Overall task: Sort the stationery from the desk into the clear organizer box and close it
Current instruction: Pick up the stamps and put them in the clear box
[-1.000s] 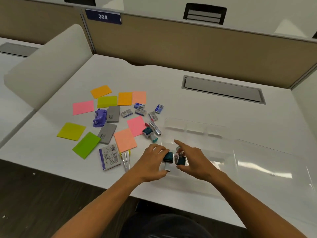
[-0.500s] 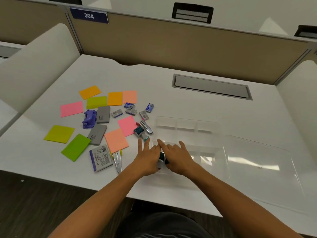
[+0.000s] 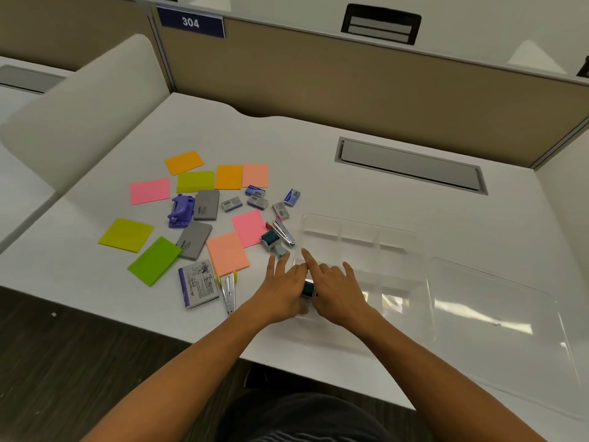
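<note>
The clear organizer box (image 3: 411, 247) sits on the white desk at centre right, its clear lid (image 3: 497, 323) lying flat to its right. My left hand (image 3: 280, 291) and my right hand (image 3: 334, 288) rest side by side with straight fingers over the box's near-left compartment. A small teal item (image 3: 308, 288) shows between them. Left of the box lie another teal item (image 3: 271, 240), a silver stapler (image 3: 284, 233), several small staple boxes (image 3: 257, 201), a purple hole punch (image 3: 181, 210), grey erasers (image 3: 206, 204) and many coloured sticky notes (image 3: 227, 252).
A printed packet (image 3: 197, 283) and a yellow-ended metal stapler (image 3: 229, 291) lie near the desk's front edge. A cable hatch (image 3: 411, 165) is set into the desk at the back. Brown partition walls stand behind, and a white divider (image 3: 79, 113) at left.
Both hands have flattened over the near-left compartment; a second ago their fingers curled round small teal items. The view has shifted slightly.
</note>
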### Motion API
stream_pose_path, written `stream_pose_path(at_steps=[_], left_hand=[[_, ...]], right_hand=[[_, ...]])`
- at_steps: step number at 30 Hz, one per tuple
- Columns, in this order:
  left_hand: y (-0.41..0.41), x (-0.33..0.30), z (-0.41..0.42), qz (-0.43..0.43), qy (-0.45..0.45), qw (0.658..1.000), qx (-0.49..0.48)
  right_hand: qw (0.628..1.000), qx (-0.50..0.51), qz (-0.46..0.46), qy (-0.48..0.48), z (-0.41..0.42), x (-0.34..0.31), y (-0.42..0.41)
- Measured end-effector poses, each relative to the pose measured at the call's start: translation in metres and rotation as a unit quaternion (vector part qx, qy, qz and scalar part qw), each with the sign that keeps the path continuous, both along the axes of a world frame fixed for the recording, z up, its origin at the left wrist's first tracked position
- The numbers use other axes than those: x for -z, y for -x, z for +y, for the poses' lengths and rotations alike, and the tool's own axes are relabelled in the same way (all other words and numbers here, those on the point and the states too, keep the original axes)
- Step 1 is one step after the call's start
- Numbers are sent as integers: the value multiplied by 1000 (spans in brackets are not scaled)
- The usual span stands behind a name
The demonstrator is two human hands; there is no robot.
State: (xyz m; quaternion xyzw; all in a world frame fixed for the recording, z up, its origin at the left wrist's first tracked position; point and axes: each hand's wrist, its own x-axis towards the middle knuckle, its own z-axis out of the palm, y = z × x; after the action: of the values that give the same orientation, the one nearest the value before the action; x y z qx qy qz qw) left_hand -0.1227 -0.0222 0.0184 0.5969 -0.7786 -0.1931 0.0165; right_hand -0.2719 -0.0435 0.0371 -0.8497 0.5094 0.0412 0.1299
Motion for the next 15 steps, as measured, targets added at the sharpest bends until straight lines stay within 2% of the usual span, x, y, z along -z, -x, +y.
stream_pose_path(at_steps=[6,10,15], left_hand=[[-26,4,9,95,127,985,-74],[-54,10,19,120,129,970,-168],[-96,19,39,148,113,942,-278]], right_hand=[[995,38,-86,22,3,-4,-20],[989,47,-140,7,7,-9,-40],[982,-2,-187,-31,15,-9,-67]])
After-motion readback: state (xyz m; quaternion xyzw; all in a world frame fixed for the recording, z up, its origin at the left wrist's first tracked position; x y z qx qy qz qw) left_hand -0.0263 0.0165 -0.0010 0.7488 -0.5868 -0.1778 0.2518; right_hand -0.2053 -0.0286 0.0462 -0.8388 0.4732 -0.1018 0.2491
